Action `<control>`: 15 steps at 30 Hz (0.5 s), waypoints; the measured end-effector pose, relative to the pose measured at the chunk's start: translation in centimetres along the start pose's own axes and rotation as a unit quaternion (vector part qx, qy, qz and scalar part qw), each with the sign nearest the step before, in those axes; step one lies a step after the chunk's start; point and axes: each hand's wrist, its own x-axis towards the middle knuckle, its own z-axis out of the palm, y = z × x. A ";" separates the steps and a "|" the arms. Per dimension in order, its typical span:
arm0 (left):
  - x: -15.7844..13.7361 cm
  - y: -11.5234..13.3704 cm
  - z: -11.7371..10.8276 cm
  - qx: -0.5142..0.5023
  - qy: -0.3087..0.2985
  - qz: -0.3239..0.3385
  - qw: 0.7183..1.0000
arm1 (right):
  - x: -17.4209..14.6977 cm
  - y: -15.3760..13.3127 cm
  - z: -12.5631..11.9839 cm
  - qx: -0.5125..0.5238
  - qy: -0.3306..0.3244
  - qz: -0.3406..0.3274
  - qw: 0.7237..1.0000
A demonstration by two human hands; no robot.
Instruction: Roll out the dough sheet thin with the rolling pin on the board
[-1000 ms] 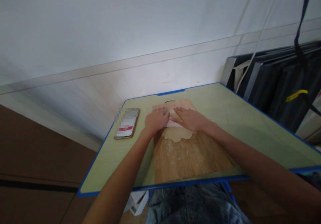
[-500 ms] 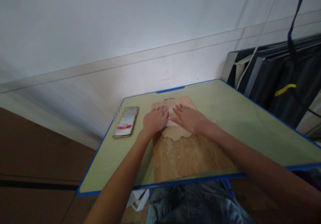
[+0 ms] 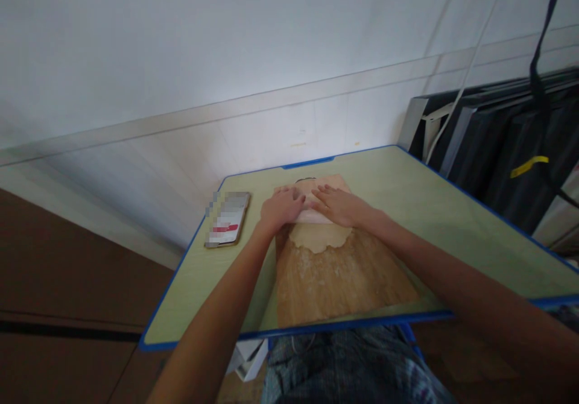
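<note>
A flattened sheet of pale dough (image 3: 319,239) with a ragged front edge lies on a wooden cutting board (image 3: 339,283). Across the dough runs a pale bar that looks like a rolling pin (image 3: 312,216), largely covered by my hands. My left hand (image 3: 284,205) rests flat on its left part, fingers stretched forward. On the right part lies my right hand (image 3: 337,204), palm down with its fingers extended toward the left hand. Neither hand is wrapped round anything. The far part of the dough is hidden beneath the hands.
A phone (image 3: 228,218) lies left of the board on the light green table (image 3: 447,229), which has a blue rim. Behind it stands a white wall (image 3: 271,126). Dark flat panels (image 3: 497,138) lean at the right, with a black strap (image 3: 538,72) hanging before them.
Both hands have shifted slightly on the bar, the right one a little to the left. More of the dough's front part now shows. The board and phone stay in place.
</note>
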 end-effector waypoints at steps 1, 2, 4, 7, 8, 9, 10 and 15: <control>0.4 0.0 0.0 -0.001 -0.002 -0.003 1.000 | 0.3 0.2 0.0 -0.001 -0.007 -0.003 1.000; 0.7 0.0 0.0 -0.001 -0.003 -0.006 1.000 | 0.4 0.4 0.1 -0.005 -0.013 -0.008 1.000; 0.9 0.0 0.0 0.002 -0.004 -0.009 1.000 | 0.6 0.7 0.3 -0.012 -0.015 -0.017 1.000; 0.3 0.0 -0.1 0.007 -0.008 -0.002 1.000 | 0.2 0.5 0.8 -0.025 0.008 -0.020 0.999; -0.1 0.0 -0.1 0.010 -0.010 0.004 1.000 | -0.1 0.2 0.9 -0.030 0.018 -0.015 0.999; -0.6 0.0 -0.2 0.015 -0.011 0.011 1.000 | -0.4 -0.1 1.1 -0.035 0.026 -0.011 0.999; -1.2 0.0 -0.2 0.022 -0.011 0.018 1.000 | -0.9 -0.4 1.2 -0.041 0.035 -0.009 0.999; -3.8 -0.2 -0.1 0.068 0.000 0.046 0.997 | -3.3 -2.1 1.5 -0.052 0.107 -0.055 0.991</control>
